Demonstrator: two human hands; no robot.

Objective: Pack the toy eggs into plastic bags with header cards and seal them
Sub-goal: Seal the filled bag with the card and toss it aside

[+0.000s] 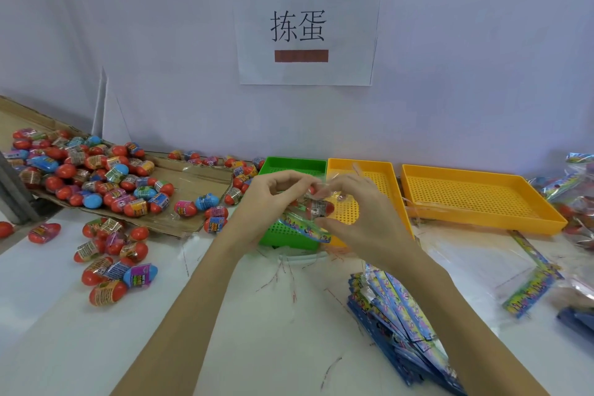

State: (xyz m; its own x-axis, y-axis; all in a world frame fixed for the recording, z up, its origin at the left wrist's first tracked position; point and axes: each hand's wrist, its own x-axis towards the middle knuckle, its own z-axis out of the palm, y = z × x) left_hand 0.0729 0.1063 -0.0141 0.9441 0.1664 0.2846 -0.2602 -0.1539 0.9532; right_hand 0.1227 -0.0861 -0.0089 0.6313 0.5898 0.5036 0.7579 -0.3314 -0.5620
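Left hand (273,194): yours, raised over the green tray (291,167); fingers curled, thumb and forefinger pinching the upper edge of the clear plastic bag (313,190).
Right hand (350,202): yours, over the near yellow tray (369,170); fingers curled, fingertips pinching the same bag edge just right of your left fingers, thumb below, by the egg.
Plastic bag: held up between both sets of fingers, off the bench (96,347); mouth at your fingertips (can't tell if sealed).
Toy egg (316,207): red, labelled, inside the bag, just below your fingertips.
Header card (305,228): colourful strip at the bag's lower end, slanting below your fingers, tilted toward the green tray.
Loose eggs (106,262): scattered on the bench, well left of your left fingers.
Egg heap (83,170): on flattened cardboard (196,178), farther left and behind.
Card stack (398,315): blue printed cards, on the bench below your right forearm, nearer you than your fingers.
Far yellow tray (475,196): right of your right fingers, well apart.
Loose cards and bags (530,283): on the bench, right of your fingers, nearer you than that tray.
Packed bags (575,196): piled at the far right edge (partly cut off).
Paper sign (305,26): on the wall above your fingers.
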